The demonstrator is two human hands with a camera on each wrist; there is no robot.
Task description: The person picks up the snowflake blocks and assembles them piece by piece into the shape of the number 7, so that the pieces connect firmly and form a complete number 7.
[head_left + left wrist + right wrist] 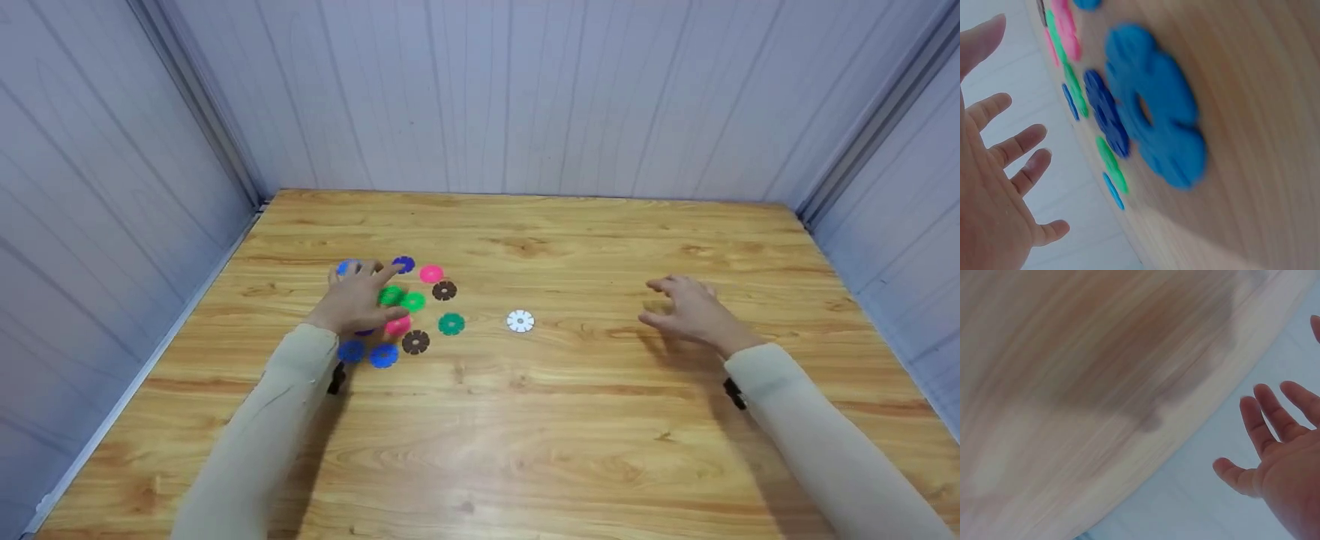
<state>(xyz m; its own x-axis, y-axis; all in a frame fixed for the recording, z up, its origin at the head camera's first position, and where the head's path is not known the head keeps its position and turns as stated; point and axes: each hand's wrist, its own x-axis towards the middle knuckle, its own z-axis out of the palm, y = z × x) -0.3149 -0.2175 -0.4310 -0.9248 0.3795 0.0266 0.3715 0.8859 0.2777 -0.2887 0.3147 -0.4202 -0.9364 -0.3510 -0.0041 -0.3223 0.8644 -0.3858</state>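
Observation:
My left hand (355,300) hovers with spread fingers over a group of notched plastic discs on the left of the table. Around it lie a pink disc (431,274), a light green disc (413,301), a dark green disc (451,324), brown discs (415,342) and blue discs (384,355); the hand hides part of the group. In the left wrist view a large blue disc (1154,107) lies close to the camera, and the palm is empty. A white disc (520,321) lies apart near the middle. To its right, my right hand (694,313) is held above the table, fingers parted, holding nothing.
The wood-grain table (510,450) carries the discs flat on its surface. Pale panelled walls rise behind it (480,97) and at both sides. Dark bands sit at both wrists, under the light sleeves (817,427).

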